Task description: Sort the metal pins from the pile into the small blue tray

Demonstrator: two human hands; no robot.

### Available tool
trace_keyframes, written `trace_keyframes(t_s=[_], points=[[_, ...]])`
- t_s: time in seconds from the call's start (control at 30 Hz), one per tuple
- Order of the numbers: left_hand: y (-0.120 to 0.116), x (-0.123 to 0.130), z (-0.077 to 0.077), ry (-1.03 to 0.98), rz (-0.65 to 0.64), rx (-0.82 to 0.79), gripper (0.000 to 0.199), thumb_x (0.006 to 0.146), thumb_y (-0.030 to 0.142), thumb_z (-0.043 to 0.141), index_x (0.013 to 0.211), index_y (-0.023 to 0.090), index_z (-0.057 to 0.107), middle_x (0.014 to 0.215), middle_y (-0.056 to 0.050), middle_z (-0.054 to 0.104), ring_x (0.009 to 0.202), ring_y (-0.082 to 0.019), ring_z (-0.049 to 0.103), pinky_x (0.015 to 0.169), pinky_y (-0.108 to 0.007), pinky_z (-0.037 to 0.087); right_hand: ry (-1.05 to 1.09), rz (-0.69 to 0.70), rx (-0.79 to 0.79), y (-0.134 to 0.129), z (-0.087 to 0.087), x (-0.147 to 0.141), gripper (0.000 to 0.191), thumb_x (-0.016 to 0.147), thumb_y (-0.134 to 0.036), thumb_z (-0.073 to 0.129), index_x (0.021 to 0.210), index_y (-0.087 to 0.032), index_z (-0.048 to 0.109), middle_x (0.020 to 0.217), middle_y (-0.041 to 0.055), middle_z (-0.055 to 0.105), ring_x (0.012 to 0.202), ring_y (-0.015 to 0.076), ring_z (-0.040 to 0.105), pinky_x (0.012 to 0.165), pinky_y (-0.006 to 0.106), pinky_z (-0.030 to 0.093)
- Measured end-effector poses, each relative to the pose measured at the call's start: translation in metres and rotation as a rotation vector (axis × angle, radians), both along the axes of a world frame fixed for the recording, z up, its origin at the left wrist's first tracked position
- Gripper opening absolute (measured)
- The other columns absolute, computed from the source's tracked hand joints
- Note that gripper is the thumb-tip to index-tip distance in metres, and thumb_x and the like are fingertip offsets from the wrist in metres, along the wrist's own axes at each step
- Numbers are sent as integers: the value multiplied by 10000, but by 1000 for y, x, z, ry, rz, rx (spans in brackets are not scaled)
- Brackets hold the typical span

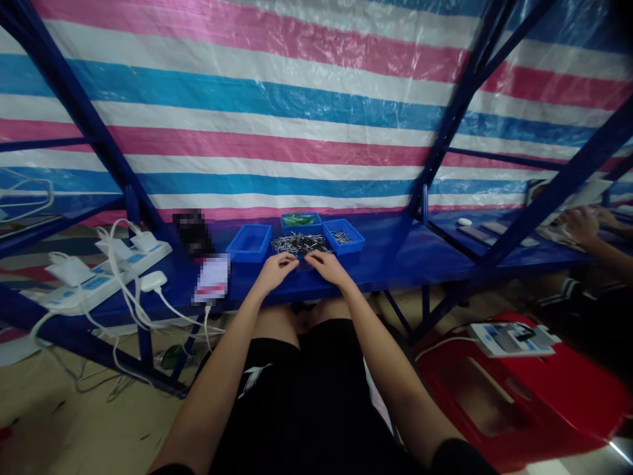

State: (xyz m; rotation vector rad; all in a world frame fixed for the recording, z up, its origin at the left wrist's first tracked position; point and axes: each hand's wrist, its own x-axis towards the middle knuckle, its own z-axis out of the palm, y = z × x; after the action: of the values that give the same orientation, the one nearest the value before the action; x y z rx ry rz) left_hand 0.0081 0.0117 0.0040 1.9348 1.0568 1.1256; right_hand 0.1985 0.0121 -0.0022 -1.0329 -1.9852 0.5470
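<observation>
My left hand [277, 270] is at the front of the blue table, thumb and fingertips pinched together. Facing it a short gap away, my right hand [327, 266] is pinched as well. Whatever the fingertips hold, if anything, is too small to make out. Just beyond them lies a loose pile of thin silver and dark metal pieces [301, 243]. A blue bin [250, 243] with a bare bottom stands left of the pile. Behind it, another blue bin [301, 220] contains green items. The right-hand blue bin [343, 236] has small silver pieces in it.
On the left are a phone [211, 280] on a cable, a dark blurred object [192, 232] and a power strip [106, 277] with chargers and loose cords. Blue frame posts flank the table [395, 254]. A red stool [554, 389] stands at right; another person's hands [581, 224] are beyond.
</observation>
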Motion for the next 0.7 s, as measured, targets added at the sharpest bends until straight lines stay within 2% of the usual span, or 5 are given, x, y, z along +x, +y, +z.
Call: trace_keyframes(t_s=[0.2, 0.3, 0.5, 0.7], points=[[2, -1, -4, 169, 31, 112, 296, 734, 432, 576, 811, 166, 681, 746, -41, 644, 673, -160, 568, 662, -274, 461, -90, 22, -13, -3, 1, 0, 278, 853, -373, 464, 764, -176, 639, 717, -5, 631, 673, 112, 543, 662, 211, 384], [4, -2, -5, 142, 9, 120, 282, 736, 408, 577, 831, 161, 674, 791, -50, 637, 705, -160, 575, 677, -271, 467, -113, 49, -23, -6, 2, -1, 245, 848, -345, 478, 778, -181, 647, 747, -3, 646, 684, 113, 550, 675, 214, 385], [2, 0, -4, 137, -13, 73, 248, 721, 372, 600, 824, 156, 665, 837, -60, 655, 756, -178, 603, 724, -286, 479, -24, 31, -18, -7, 4, -1, 218, 837, -341, 498, 868, -187, 649, 819, 1, 656, 732, 113, 567, 687, 213, 395], [-3, -1, 1, 170, -50, 61, 265, 721, 389, 589, 831, 165, 677, 845, -58, 673, 770, -194, 605, 735, -298, 471, -131, 65, 45, -5, 2, -1, 194, 847, -303, 502, 851, -194, 662, 857, 24, 659, 798, 134, 577, 746, 239, 397]])
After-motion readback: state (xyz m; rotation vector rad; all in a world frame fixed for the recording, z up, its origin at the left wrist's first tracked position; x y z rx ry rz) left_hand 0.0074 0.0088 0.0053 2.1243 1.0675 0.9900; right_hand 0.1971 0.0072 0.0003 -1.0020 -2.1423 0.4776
